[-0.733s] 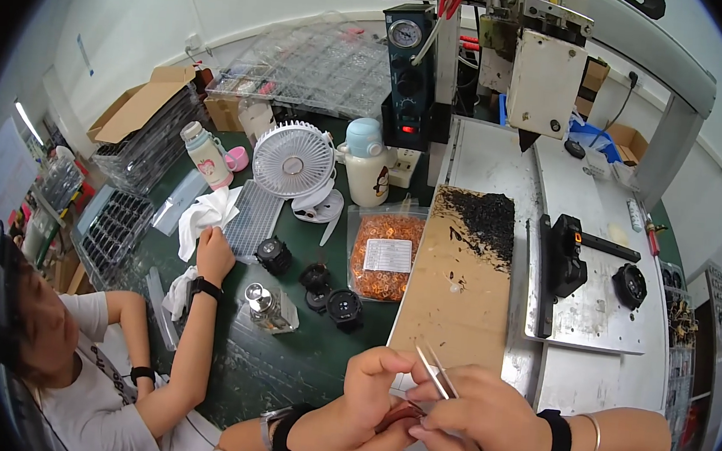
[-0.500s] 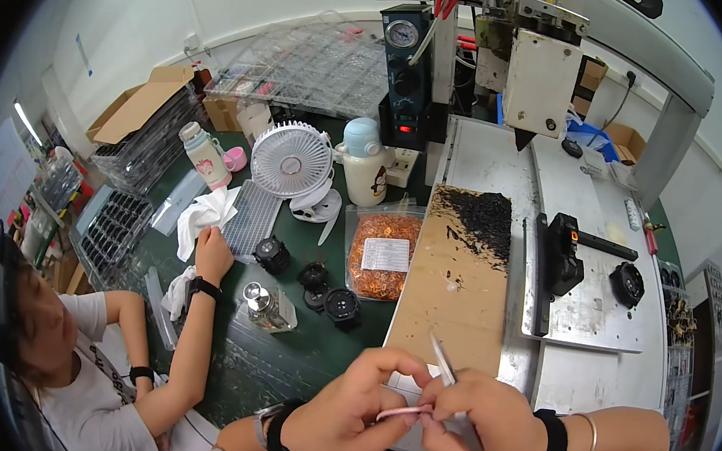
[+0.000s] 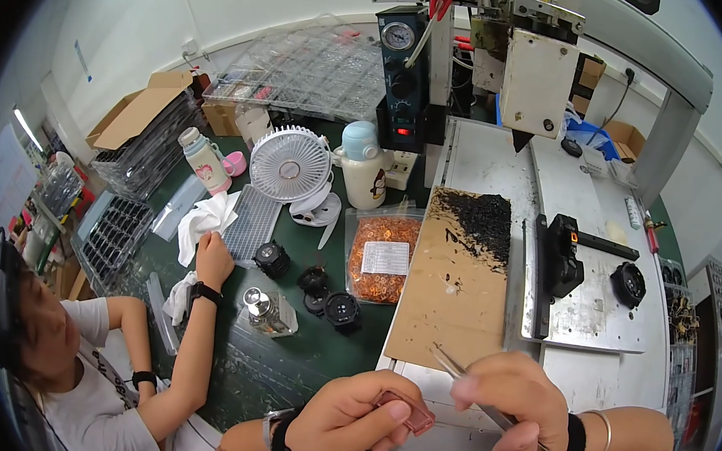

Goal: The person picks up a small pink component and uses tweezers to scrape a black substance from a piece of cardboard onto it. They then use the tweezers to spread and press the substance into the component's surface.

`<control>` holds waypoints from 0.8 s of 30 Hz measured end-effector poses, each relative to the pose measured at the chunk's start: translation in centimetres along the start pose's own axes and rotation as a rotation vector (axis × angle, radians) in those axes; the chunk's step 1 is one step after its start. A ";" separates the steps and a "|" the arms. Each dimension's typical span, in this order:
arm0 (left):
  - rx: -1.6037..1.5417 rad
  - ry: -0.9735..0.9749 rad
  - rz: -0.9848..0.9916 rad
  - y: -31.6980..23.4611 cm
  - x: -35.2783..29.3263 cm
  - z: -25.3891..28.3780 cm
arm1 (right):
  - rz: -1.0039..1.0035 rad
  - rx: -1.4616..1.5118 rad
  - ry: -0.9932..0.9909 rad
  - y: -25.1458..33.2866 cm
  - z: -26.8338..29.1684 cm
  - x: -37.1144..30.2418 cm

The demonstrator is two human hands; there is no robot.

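Two hands work at the lower edge of the frame, just apart. Left hand pinches a small reddish-brown rectangular part between thumb and curled fingers, lower centre. Right hand closes thumb and fingers around metal tweezers, tips pointing up-left over the near edge of a brown cardboard sheet. Black granules cover the sheet's far end. Open room lies on the white machine bed to the right. At lower left, a co-worker's hand rests on the green table.
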State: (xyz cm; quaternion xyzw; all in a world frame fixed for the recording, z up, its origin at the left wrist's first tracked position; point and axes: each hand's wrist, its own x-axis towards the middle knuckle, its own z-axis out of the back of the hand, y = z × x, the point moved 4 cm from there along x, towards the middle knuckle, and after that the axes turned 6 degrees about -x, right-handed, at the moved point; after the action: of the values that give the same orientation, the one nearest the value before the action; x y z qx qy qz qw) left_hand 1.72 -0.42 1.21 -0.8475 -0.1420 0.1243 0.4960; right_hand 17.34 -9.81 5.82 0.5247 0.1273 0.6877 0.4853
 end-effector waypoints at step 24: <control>0.376 0.198 -0.179 -0.3 0.1 -0.3 | 0.140 0.166 0.005 1.4 -0.3 0.1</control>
State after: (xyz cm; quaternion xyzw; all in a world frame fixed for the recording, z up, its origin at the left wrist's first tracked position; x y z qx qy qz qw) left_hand 1.91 -0.44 1.58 -0.7323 -0.1419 0.0204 0.6657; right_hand 16.41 -10.29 6.73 0.5691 0.1481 0.7084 0.3904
